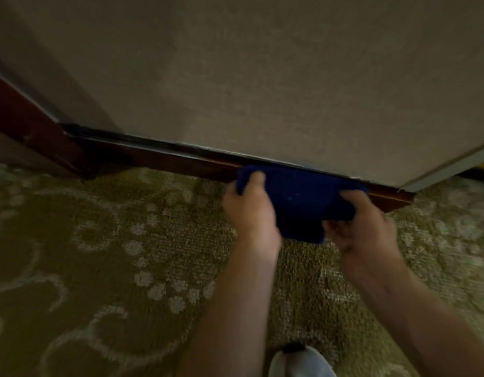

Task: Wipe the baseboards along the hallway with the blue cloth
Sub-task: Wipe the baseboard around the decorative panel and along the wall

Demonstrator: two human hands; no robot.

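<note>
**Inspector A:** Head view, the only one supplied. Dark blue cloth (298,197), soft and folded into a rough rectangle, held against the dark reddish-brown wooden baseboard (164,159) at the foot of the beige textured wall (262,77). Upper edge of cloth touching the top lip of the board, near its right end.

**Inspector B:** Hands?

**Inspector A:** Left hand (249,208) gripping the left end of the cloth, thumb curled over the front. Right hand (366,221) gripping the lower right corner, fingers curled under the fabric. Both bare. Image blurred; finger detail not fully legible.

**Inspector B:** Surroundings?

**Inspector A:** Olive patterned carpet (99,254) with pale floral swirls underfoot. Tip of a light grey shoe (298,360) at bottom edge. Pale corner trim (447,164) at the right, where the wall turns.

**Inspector B:** Progress?

**Inspector A:** Judged in hand, not complete. Cloth placed at the right end of this run; long stretch to the left, plus the adjoining board past the inner corner, showing a pale streak along the top edge, possibly dust or glare. Cannot tell which sections are already wiped. Remainder of hallway out of view.
</note>
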